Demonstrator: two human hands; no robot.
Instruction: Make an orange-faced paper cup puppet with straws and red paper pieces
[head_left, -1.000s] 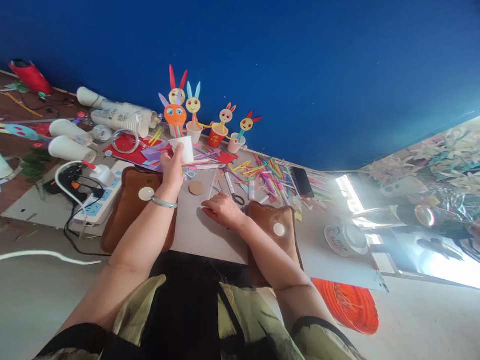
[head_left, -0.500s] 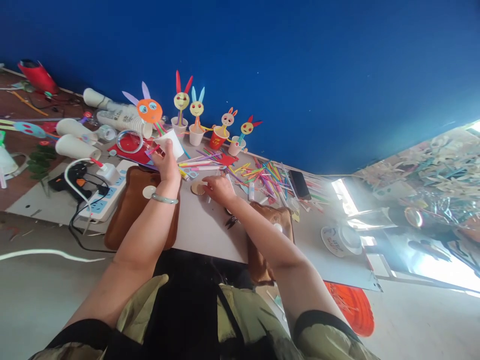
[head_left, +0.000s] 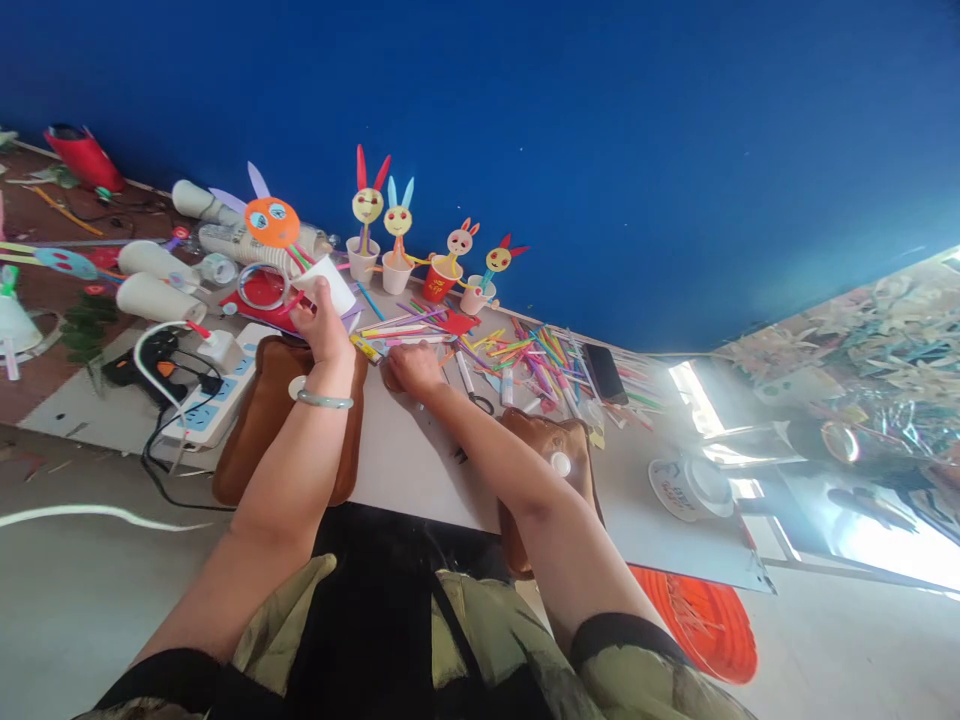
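Observation:
My left hand (head_left: 322, 330) is closed around a white paper cup (head_left: 330, 287), held tilted above the table. From the cup rises a rabbit figure with a round orange face (head_left: 272, 222), blue eyes and purple ears. My right hand (head_left: 415, 368) is lowered at the middle of the table, its fingers curled over a round tan disc (head_left: 389, 377). Most of the disc is covered by the hand, and I cannot tell whether it is gripped or only touched. A yellow marker-like stick (head_left: 365, 348) lies between the two hands.
Several rabbit-faced cups (head_left: 397, 272) stand along the blue wall. Coloured sticks (head_left: 525, 355), a phone (head_left: 604, 374) and white bowls (head_left: 691, 488) lie to the right. A power strip (head_left: 217, 395) with cables and a brown pad (head_left: 259, 440) are at the left. Stacked paper cups (head_left: 244, 245) lie behind.
My right hand has moved left and down over the tan disc, which showed beside its fingertips before. My left hand and the orange-faced cup have shifted slightly left, with the figure leaning further.

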